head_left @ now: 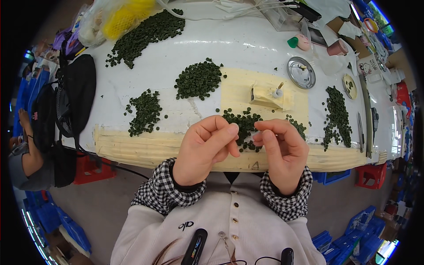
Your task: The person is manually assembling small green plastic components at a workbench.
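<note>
My left hand (pixel 207 148) is closed, its thumb tip pressed to the index finger; whatever sits in that pinch is too small to make out. Facing it, a short gap away, my right hand (pixel 286 152) has curled fingers with the thumb drawn in close to them, and any small thing there is hidden. Between and behind the hands lies a pile of small dark green round pieces (pixel 242 120). Just beyond it, a block wrapped in pale yellow tape (pixel 265 96) carries a small white holder with a thin upright stick (pixel 279 90).
More green piles lie at left (pixel 145 112), centre (pixel 198 79), far left (pixel 148 35) and right (pixel 338 117). A round metal lid (pixel 301 73), a small dish (pixel 349 86) and tweezers (pixel 360 132) are on the right. Black bags (pixel 79 92) hang at the left edge. Yellow tape covers the front edge (pixel 132 143).
</note>
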Demonstrator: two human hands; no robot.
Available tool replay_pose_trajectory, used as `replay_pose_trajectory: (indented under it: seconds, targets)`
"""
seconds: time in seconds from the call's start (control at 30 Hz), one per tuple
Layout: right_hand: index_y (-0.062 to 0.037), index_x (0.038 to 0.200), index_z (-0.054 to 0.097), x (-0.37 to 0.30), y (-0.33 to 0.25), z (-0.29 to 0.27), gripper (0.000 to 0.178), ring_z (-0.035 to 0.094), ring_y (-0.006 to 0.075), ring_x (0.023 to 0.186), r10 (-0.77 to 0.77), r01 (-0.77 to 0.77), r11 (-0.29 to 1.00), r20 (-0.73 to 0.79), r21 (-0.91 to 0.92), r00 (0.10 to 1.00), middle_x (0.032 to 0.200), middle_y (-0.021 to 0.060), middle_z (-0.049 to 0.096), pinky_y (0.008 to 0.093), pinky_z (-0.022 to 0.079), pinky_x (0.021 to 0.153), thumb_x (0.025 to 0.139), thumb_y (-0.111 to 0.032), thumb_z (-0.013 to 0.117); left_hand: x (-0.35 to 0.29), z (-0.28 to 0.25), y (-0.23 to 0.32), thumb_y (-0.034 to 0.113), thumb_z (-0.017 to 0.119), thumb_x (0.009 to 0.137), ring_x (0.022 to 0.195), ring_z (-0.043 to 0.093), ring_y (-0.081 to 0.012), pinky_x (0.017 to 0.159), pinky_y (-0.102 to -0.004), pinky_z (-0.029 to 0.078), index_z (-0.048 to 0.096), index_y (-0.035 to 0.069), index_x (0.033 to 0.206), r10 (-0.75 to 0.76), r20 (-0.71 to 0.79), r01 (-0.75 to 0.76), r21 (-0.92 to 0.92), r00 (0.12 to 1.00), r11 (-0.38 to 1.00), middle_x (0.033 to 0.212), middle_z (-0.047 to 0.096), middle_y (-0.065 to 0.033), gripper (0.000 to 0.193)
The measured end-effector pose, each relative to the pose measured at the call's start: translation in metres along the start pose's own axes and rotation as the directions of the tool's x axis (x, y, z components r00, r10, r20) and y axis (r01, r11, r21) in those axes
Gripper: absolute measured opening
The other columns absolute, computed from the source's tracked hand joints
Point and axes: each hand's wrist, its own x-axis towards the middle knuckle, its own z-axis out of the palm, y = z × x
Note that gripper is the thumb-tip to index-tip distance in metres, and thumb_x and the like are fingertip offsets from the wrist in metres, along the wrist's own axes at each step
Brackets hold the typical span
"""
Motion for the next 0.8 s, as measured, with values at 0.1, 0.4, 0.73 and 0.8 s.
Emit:
replay_pose_trajectory:
  seconds: [0.1, 0.4, 0.73, 0.8]
  targets:
    - [0.0056, 0.095, 0.058, 0.003, -0.003, -0.015, 0.012, 0.058, 0.0093, 0.074, -0.034, 0.027, 0.998, -0.134, -0.054, 0.990, 0.086, 0.0063, 0.059, 0.0202, 0.048, 0.068, 0.085, 0.000, 0.056, 0.000, -0.007, 0.000, 0.030, 0.039, 0.095, 0.039, 0.023, -0.0043, 0.039, -0.0198, 0.020, 0.046, 0.008, 0.075, 0.017, -0.029, -0.022, -0.167, 0.999, 0.986, 0.050, 0.039, 0.0026, 0.031]
    - [0.0012, 0.083, 0.062, 0.007, 0.002, -0.052, 0.007, 0.053, 0.0143, 0.067, -0.280, 0.121, 0.800, -0.187, -0.587, 0.942, 0.076, 0.0069, 0.059, 0.0242, 0.043, 0.065, 0.076, 0.002, 0.064, -0.008, -0.016, 0.024, 0.034, 0.037, 0.095, 0.062, 0.033, -0.0112, 0.057, -0.0241, 0.029, 0.049, 0.004, 0.091, 0.068, -0.056, -0.087, -0.737, 0.996, 0.671, 0.072, 0.037, -0.0021, 0.033]
    - [-0.0015, 0.074, 0.059, 0.011, 0.005, -0.045, 0.011, 0.046, 0.0243, 0.075, -0.222, 0.226, 0.568, 0.117, -0.791, 0.968, 0.072, 0.0067, 0.052, 0.0337, 0.038, 0.066, 0.068, -0.001, 0.067, -0.012, -0.017, 0.022, -0.009, 0.034, 0.088, 0.121, 0.039, -0.0274, 0.103, -0.0310, 0.037, 0.033, -0.008, 0.127, 0.011, 0.019, 0.005, -0.674, 1.000, 0.739, 0.128, 0.039, -0.0228, 0.039]
    - [-0.0015, 0.075, 0.057, 0.012, 0.005, -0.045, 0.011, 0.046, 0.0248, 0.075, -0.231, 0.247, 0.545, 0.140, -0.802, 0.963, 0.072, 0.0072, 0.051, 0.0343, 0.038, 0.067, 0.069, -0.001, 0.067, -0.011, -0.015, 0.020, -0.007, 0.033, 0.089, 0.119, 0.042, -0.0267, 0.102, -0.0292, 0.039, 0.032, -0.009, 0.128, 0.014, 0.039, 0.015, -0.662, 0.999, 0.749, 0.129, 0.038, -0.0238, 0.038]
